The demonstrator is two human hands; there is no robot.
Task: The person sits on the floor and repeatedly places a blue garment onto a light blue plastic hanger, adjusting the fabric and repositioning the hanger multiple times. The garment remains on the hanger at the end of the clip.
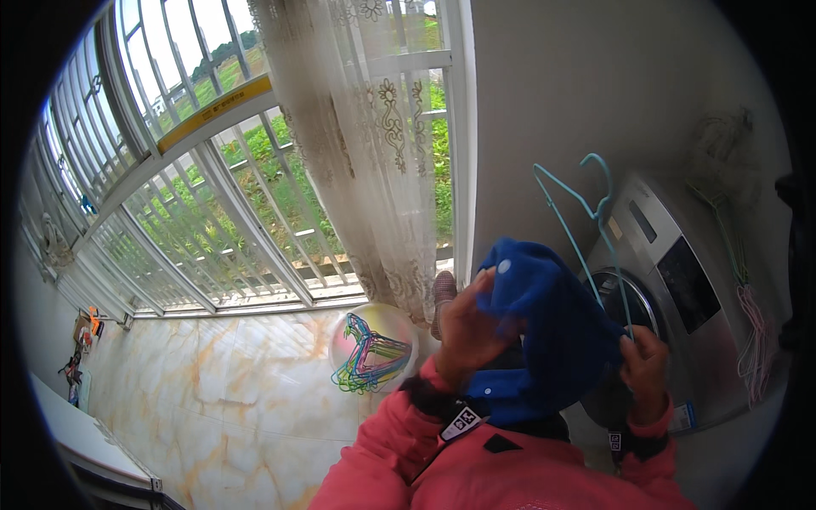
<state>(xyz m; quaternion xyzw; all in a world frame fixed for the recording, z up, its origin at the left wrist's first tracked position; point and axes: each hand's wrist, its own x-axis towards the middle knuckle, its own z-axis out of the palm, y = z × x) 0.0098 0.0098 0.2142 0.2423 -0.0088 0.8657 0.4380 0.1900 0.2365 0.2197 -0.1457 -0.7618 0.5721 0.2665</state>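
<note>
A blue garment (561, 331) with light round snaps hangs bunched between my hands in front of my body. My left hand (468, 325) is at its upper left edge, near a snap; the fingers are partly blurred against the cloth. My right hand (644, 366) pinches the garment's right edge together with the lower part of a light-blue hanger (580, 194). The hanger's hook points up, and its lower end goes down behind or into the cloth.
A front-loading washing machine (676, 223) stands at right, with pink and green hangers (752, 338) beside it. A round tub (408, 312) with several coloured hangers (373, 354) sits on the marble-patterned floor (255, 395). Sheer curtain (382, 191) and barred windows are ahead.
</note>
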